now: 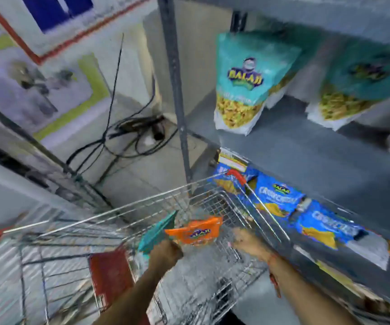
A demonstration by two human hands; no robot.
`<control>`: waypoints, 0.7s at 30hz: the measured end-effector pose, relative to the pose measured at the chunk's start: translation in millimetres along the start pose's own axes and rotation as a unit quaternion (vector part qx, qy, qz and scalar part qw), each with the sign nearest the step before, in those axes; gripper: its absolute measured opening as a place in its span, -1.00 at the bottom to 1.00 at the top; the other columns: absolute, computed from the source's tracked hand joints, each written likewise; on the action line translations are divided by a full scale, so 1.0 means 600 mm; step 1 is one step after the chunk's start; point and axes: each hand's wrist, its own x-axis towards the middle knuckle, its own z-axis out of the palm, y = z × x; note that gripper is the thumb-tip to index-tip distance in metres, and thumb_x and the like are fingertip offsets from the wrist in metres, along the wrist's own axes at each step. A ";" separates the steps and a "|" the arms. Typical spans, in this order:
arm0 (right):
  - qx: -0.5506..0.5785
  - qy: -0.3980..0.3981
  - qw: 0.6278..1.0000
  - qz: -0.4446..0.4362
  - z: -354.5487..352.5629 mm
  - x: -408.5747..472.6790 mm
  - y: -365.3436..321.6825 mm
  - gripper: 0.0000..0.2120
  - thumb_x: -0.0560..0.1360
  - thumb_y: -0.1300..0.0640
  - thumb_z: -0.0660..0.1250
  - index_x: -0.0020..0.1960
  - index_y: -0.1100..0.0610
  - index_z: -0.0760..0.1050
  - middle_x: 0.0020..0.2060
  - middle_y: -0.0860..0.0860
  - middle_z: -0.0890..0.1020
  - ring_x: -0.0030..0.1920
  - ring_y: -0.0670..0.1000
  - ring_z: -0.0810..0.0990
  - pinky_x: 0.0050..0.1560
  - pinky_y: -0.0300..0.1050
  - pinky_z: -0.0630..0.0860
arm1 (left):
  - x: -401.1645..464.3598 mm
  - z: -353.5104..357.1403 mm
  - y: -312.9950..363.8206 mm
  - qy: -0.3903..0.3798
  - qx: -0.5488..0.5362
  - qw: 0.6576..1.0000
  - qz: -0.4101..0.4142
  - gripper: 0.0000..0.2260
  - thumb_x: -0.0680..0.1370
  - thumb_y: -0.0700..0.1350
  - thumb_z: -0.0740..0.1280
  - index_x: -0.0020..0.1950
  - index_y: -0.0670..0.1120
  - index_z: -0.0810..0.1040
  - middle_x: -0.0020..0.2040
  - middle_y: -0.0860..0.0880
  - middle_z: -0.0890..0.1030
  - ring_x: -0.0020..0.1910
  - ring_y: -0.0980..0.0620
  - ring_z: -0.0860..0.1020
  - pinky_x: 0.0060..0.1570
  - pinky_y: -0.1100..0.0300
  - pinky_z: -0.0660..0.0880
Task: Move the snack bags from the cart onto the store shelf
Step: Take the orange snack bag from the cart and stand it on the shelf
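My left hand is over the wire cart, closed on an orange snack bag and a teal snack bag seen edge-on. To the right, my right hand hangs inside the cart with fingers apart and nothing in it. On the grey shelf at the upper right stand teal snack bags, upright. The whole view is blurred by motion.
Blue snack bags line the lower shelf right of the cart. A grey shelf post rises just behind the cart's far corner. Black cables lie on the floor beyond. A red flap sits in the cart near me.
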 end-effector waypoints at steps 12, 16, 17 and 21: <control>-0.026 0.064 0.997 -0.036 0.036 0.157 0.029 -0.83 0.48 0.05 0.34 -0.09 0.13 0.64 -0.26 0.08 0.69 -0.38 0.06 0.56 -0.34 0.05 0.59 | 0.094 0.093 0.014 0.194 -0.217 0.951 -0.109 -0.81 0.51 -0.11 0.35 0.02 -0.19 0.62 -0.02 -0.25 0.70 -0.01 -0.22 0.63 -0.04 0.01 0.53; 0.003 0.104 0.994 -0.038 0.033 0.147 0.037 -0.88 0.48 0.10 0.36 -0.14 0.12 0.64 -0.47 -0.08 0.56 -0.57 -0.14 0.37 -0.56 -0.22 0.35 | 0.085 0.090 0.022 0.207 -0.194 0.956 -0.071 -0.80 0.52 -0.06 0.35 -0.02 -0.18 0.63 -0.07 -0.23 0.71 -0.05 -0.22 0.65 -0.04 -0.06 0.58; 0.012 0.119 0.992 -0.036 0.030 0.140 0.036 -0.88 0.47 0.09 0.37 -0.18 0.09 0.64 -0.52 -0.13 0.51 -0.59 -0.16 0.35 -0.56 -0.24 0.31 | 0.080 0.088 0.027 0.207 -0.194 0.957 -0.067 -0.79 0.52 -0.03 0.34 -0.01 -0.17 0.63 -0.06 -0.22 0.71 -0.05 -0.22 0.65 -0.04 -0.06 0.58; 0.041 0.187 0.980 -0.054 0.010 0.084 0.025 -0.71 0.45 0.04 0.39 -0.44 0.06 0.54 -0.62 -0.13 0.44 -0.60 -0.20 0.34 -0.53 -0.23 0.26 | 0.045 0.068 0.058 0.213 -0.187 0.958 -0.032 -0.75 0.54 0.02 0.31 -0.02 -0.15 0.63 -0.04 -0.25 0.70 -0.01 -0.24 0.64 -0.01 -0.04 0.56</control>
